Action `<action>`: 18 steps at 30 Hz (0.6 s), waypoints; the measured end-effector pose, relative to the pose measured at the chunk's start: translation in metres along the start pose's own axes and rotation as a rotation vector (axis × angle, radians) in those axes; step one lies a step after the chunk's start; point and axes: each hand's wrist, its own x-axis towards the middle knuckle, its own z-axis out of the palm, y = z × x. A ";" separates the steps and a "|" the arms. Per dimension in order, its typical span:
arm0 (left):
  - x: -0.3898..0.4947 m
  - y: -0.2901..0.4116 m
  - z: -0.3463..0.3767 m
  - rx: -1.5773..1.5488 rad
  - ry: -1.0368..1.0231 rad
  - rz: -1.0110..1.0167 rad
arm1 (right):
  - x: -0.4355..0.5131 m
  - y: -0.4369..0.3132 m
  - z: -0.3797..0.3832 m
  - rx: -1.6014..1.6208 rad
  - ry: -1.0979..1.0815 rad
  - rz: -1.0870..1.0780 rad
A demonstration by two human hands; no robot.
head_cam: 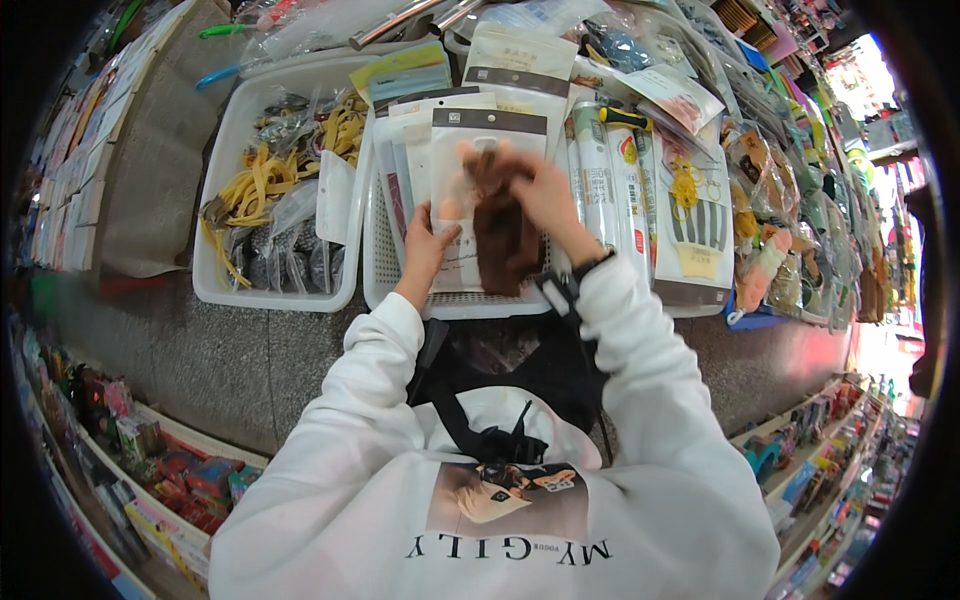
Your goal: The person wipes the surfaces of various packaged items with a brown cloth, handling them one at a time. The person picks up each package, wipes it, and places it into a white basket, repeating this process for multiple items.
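Observation:
My left hand (429,253) grips the left edge of a flat plastic package (454,161) with a dark header strip. Its clear front shows peach-coloured contents. Over its right half hangs a limp brown fabric item (504,251), which my right hand (546,191) holds near the top. That hand is blurred by motion, so its fingertips are hard to make out. Both hands are above a white perforated plastic basket (480,307). More packages (517,56) of the same style stand upright behind the one in my left hand.
At left is a white bin (330,300) of yellow straps (259,184) and bagged dark scourers. Cling-film boxes (596,180) and a pack of striped gloves (694,232) lie at right. Stocked shelves (180,480) run behind me on both sides. Metal tubes (394,22) lie across the back.

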 end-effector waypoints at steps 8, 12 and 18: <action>0.008 0.001 -0.014 0.199 0.044 -0.134 | 0.034 0.023 0.094 -0.449 -0.046 -0.348; 0.004 -0.002 -0.012 0.102 0.029 -0.067 | -0.008 0.021 0.100 -0.361 -0.215 -0.191; 0.006 -0.011 -0.012 0.069 0.026 -0.076 | 0.087 0.018 0.063 -0.385 0.339 -0.516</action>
